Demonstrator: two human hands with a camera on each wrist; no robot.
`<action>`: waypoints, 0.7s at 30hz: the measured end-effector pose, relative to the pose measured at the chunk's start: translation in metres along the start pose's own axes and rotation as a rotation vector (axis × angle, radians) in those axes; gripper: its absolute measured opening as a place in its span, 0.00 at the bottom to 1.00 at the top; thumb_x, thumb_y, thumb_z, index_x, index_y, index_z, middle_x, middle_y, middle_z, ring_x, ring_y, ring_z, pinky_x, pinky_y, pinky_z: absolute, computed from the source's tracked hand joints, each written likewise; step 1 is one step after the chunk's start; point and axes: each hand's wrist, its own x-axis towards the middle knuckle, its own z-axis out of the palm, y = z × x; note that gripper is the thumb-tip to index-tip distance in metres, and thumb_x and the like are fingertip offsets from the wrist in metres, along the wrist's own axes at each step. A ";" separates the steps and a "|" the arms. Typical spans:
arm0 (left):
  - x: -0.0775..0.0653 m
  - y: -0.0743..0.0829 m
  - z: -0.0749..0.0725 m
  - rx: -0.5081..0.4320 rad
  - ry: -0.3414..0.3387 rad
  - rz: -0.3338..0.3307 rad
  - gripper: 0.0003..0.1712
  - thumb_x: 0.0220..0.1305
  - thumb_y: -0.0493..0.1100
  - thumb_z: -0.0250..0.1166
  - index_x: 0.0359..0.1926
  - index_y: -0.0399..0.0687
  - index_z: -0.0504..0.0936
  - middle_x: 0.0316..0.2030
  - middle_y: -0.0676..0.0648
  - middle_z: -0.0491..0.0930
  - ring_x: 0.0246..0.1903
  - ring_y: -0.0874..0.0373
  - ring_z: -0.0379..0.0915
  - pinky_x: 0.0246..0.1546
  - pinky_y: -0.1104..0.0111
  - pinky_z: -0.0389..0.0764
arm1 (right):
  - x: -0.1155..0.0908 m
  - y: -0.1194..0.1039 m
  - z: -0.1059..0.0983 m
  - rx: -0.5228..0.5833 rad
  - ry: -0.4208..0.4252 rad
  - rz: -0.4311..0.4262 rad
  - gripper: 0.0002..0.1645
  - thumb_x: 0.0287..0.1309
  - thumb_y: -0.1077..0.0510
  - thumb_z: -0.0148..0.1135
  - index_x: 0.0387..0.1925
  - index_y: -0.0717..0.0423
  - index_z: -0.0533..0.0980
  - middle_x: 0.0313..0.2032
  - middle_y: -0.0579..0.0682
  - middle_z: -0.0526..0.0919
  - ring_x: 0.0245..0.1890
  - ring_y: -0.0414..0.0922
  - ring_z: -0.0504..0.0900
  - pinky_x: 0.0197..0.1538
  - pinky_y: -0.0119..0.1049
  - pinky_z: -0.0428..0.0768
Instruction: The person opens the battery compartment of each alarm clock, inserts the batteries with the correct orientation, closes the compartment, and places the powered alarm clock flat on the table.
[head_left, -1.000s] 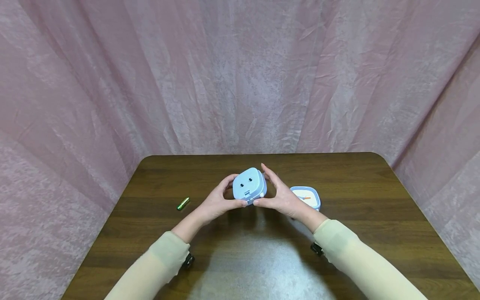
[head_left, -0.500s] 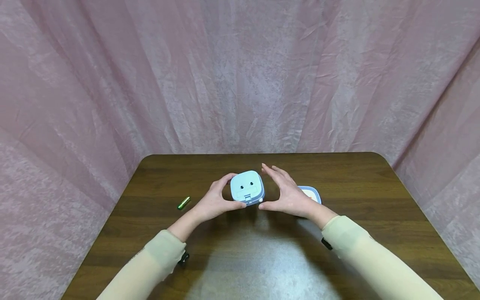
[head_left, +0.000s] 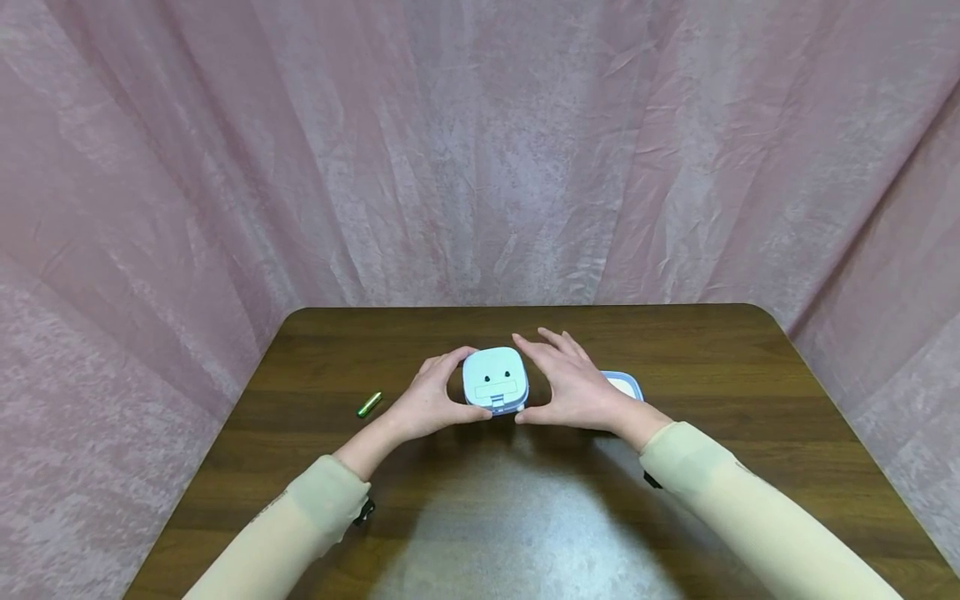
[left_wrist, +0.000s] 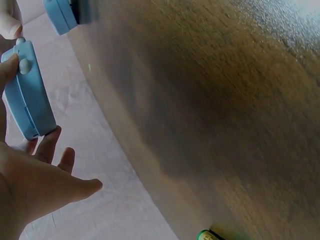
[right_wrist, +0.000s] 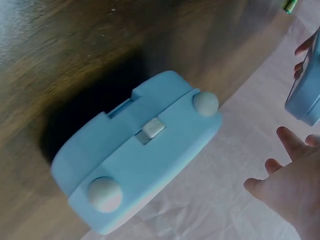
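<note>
In the head view my left hand (head_left: pixel 431 398) holds a light blue alarm clock (head_left: pixel 495 377) by its left side, thumb at the lower edge and fingers behind the upper corner. The clock's back faces up, with two dark knobs and a battery cover. My right hand (head_left: pixel 573 385) is spread at the clock's right side, thumb tip by the lower right corner. Its other fingers stand apart from the clock (right_wrist: pixel 306 92) in the right wrist view. Two round white feet show on the held clock (left_wrist: pixel 31 95) in the left wrist view.
A second light blue clock (right_wrist: pixel 140 145) with a white face stands on the wooden table (head_left: pixel 300 367), partly hidden behind my right hand in the head view. A green battery (head_left: pixel 369 405) lies left of my left hand. A pink curtain (head_left: pixel 480 167) hangs behind the table.
The held clock has tilted so its back faces more squarely up, and it has come down a little. My right hand has loosened from its right side and spread its fingers.
</note>
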 end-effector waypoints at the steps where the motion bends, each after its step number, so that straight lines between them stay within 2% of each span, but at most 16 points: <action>1: 0.000 0.000 0.000 0.008 -0.003 0.000 0.56 0.47 0.63 0.82 0.74 0.60 0.65 0.67 0.53 0.69 0.69 0.47 0.55 0.62 0.41 0.66 | 0.001 -0.001 0.001 -0.006 -0.005 -0.002 0.71 0.44 0.30 0.78 0.81 0.49 0.52 0.75 0.45 0.64 0.79 0.53 0.48 0.76 0.57 0.40; 11: 0.000 -0.002 -0.001 0.038 -0.003 0.030 0.54 0.46 0.63 0.83 0.72 0.61 0.67 0.65 0.56 0.72 0.68 0.46 0.57 0.62 0.41 0.66 | 0.007 -0.005 0.010 -0.026 -0.026 0.014 0.70 0.43 0.28 0.77 0.80 0.49 0.55 0.74 0.45 0.66 0.78 0.54 0.52 0.76 0.58 0.41; 21: 0.002 -0.009 -0.001 0.095 -0.042 -0.001 0.54 0.45 0.65 0.82 0.72 0.64 0.69 0.65 0.55 0.73 0.69 0.45 0.56 0.63 0.39 0.63 | 0.012 -0.007 0.020 -0.013 -0.032 0.055 0.61 0.43 0.33 0.78 0.76 0.50 0.64 0.69 0.47 0.73 0.76 0.56 0.56 0.76 0.59 0.42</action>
